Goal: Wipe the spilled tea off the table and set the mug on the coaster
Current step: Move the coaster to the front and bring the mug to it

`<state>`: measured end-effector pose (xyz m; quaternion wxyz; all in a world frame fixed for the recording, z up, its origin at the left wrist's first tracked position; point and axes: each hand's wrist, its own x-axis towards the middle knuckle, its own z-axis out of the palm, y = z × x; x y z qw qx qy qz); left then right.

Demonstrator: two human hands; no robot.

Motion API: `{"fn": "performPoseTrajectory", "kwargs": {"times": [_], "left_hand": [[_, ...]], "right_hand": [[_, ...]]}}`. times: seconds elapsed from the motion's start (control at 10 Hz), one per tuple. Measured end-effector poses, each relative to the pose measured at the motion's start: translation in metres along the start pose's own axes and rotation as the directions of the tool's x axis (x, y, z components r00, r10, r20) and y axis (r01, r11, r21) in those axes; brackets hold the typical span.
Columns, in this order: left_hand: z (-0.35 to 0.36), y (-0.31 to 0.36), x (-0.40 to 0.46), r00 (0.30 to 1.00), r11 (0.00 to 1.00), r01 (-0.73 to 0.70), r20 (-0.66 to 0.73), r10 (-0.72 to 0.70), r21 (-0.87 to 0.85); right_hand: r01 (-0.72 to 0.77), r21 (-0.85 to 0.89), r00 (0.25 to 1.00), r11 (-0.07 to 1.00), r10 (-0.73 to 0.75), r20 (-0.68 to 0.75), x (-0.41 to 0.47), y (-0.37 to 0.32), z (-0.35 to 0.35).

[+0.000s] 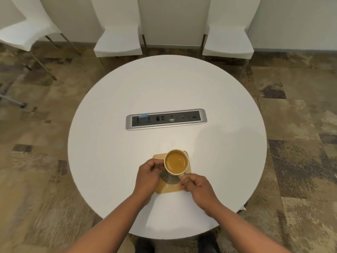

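A cream mug (176,162) full of brown tea is over a square tan wooden coaster (169,188) near the front of the round white table (127,161). A round dark woven patch (170,178) of the coaster shows below the mug. My left hand (148,173) curls its fingers against the mug's left side. My right hand (194,182) pinches the mug's handle at its near right side. Whether the mug's base touches the coaster I cannot tell. No spill shows on the tabletop.
A silver power and data socket strip (166,119) is set into the table's middle. Three white chairs (118,42) (228,42) (23,37) stand beyond the table on patterned carpet. Shoes (207,241) show under the table's near edge.
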<state>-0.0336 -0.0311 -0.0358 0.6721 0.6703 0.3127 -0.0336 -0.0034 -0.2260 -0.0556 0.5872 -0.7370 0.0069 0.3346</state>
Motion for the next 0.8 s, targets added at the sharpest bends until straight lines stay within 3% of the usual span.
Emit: {"fn": "performPoseTrajectory", "kwargs": {"times": [0.6, 0.7, 0.8], "left_hand": [[-0.008, -0.005, 0.007, 0.998, 0.996, 0.021, -0.054, -0.016, 0.081], [-0.005, -0.004, 0.005, 0.996, 0.989, 0.041, -0.079, -0.030, 0.139], [-0.002, 0.000, 0.004, 0.997, 0.979, 0.015, -0.077, 0.000, 0.201]], "right_hand": [[-0.075, 0.053, 0.997, 0.996, 0.074, 0.019, -0.013, 0.002, 0.027], [-0.061, 0.005, 0.990, 0.998, 0.061, -0.130, -0.015, 0.004, 0.019], [0.024, -0.137, 0.968, 0.990, -0.058, -0.246, -0.009, -0.001, 0.012]]}}
